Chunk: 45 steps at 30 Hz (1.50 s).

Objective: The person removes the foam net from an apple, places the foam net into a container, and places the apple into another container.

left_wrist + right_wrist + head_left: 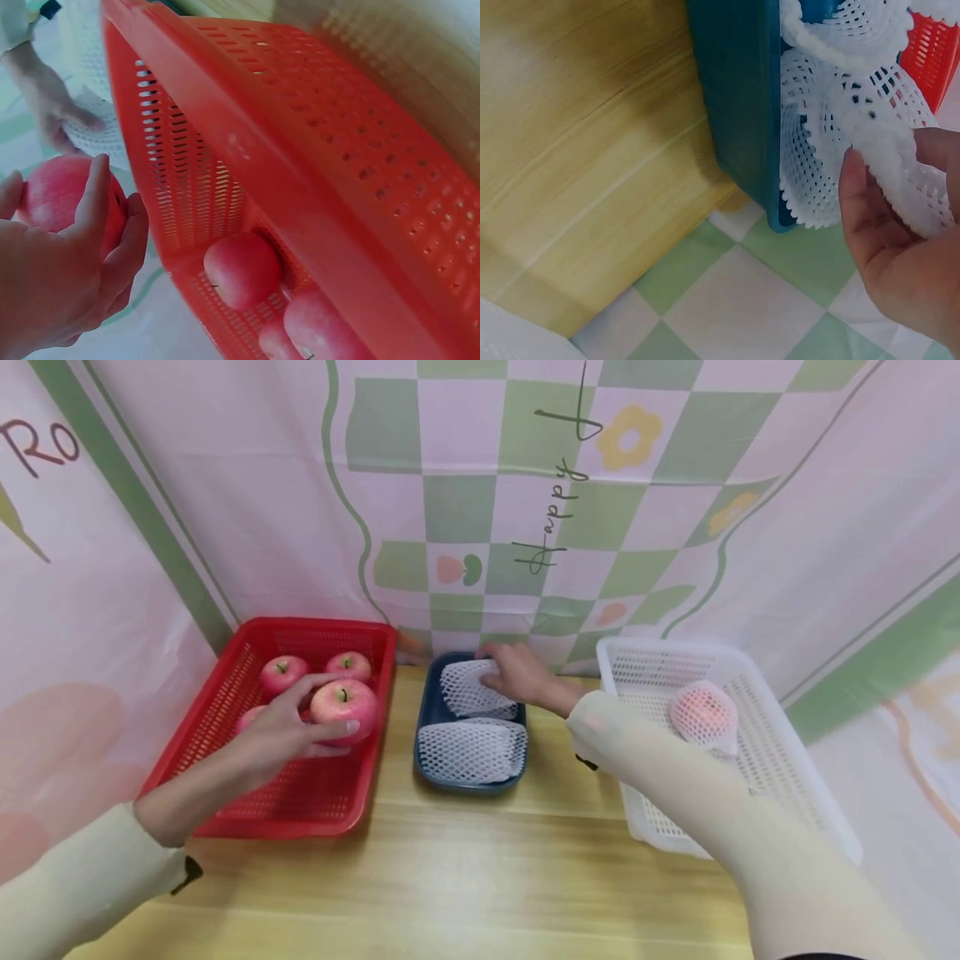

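Note:
My left hand (pixel 288 727) grips a red apple (pixel 347 706) over the red basket (pixel 300 814), fingers and thumb round its sides. Several more apples (pixel 283 675) lie in that basket below. In the middle, a dark blue tray (pixel 468 787) holds white foam net sleeves (pixel 472 752). My right hand (pixel 521 672) pinches a foam net (pixel 889 146) at the tray's far end, thumb on one side and fingers on the other. The left wrist view shows the held apple (pixel 64 195) above the basket's rim.
A white basket (pixel 675 652) stands at the right, with one apple in a foam net (pixel 703 714) inside. All three containers sit on a wooden table (pixel 480 877). A checked cloth (pixel 525 510) hangs right behind them.

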Tool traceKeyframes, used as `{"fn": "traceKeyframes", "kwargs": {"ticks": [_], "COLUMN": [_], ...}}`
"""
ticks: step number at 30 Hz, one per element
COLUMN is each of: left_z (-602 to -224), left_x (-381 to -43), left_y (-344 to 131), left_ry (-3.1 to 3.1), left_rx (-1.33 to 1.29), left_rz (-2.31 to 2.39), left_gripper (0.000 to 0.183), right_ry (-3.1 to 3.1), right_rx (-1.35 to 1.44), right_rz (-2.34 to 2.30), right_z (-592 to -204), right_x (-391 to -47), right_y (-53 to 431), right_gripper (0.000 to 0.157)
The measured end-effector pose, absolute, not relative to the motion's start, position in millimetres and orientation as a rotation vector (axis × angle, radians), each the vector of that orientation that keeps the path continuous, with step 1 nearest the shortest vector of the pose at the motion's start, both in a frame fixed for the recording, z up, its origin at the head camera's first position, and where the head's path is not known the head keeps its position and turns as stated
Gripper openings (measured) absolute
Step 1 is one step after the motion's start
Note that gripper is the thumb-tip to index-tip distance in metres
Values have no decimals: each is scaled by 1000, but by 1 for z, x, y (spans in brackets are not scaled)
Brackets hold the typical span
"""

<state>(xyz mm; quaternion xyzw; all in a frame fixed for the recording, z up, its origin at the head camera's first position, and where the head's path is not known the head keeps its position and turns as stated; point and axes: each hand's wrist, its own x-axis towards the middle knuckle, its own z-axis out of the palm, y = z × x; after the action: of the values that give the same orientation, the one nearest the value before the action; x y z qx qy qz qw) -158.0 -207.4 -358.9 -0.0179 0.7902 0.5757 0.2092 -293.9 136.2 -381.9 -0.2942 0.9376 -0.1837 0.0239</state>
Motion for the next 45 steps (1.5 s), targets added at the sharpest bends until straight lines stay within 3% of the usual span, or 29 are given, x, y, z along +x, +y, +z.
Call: {"fn": "traceKeyframes", "kwargs": {"ticks": [18, 45], "left_z": [-374, -395], "left_x": [-173, -202], "left_y": [-215, -231], "left_ry": [2091, 1993], "left_rx": [-95, -152], "left_rz": [1697, 1634], "left_gripper": [93, 90], "right_ry": [3007, 3010], "right_rx": [-755, -662], "right_rz": [-441, -351], "right_z": [-381, -345], "right_x": [-296, -268], "right_y": [148, 183], "right_gripper": [58, 82]}}
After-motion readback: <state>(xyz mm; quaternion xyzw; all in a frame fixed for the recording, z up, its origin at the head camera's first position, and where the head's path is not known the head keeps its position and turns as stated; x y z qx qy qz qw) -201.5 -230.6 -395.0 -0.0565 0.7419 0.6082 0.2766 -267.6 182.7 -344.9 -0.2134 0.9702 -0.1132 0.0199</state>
